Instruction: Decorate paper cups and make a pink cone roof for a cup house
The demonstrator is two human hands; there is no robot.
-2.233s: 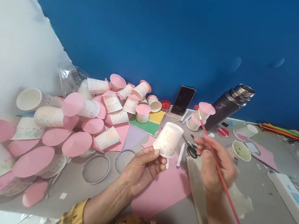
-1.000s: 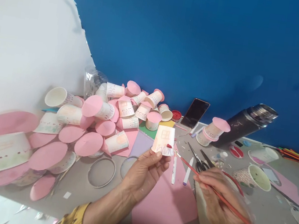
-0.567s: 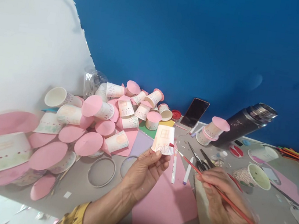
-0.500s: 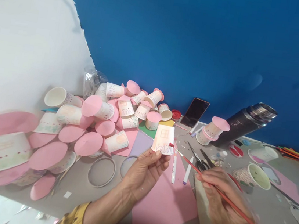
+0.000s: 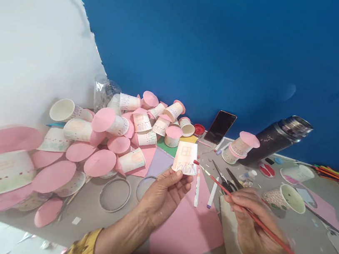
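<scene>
Left hand (image 5: 163,193) pinching inverted paper cup (image 5: 185,158) | right hand (image 5: 252,229) gripping red paintbrush (image 5: 267,235), tip at cup rim

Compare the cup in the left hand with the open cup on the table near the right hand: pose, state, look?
The held cup is upside down, gripped by the left hand, off the table; the table cup lies tilted, mouth open toward the camera, untouched. The held cup shows a drawn window and zigzag line, with the paintbrush tip of the right hand at its edge; the table cup is speckled outside, greenish inside. Both are small paper cups.
</scene>
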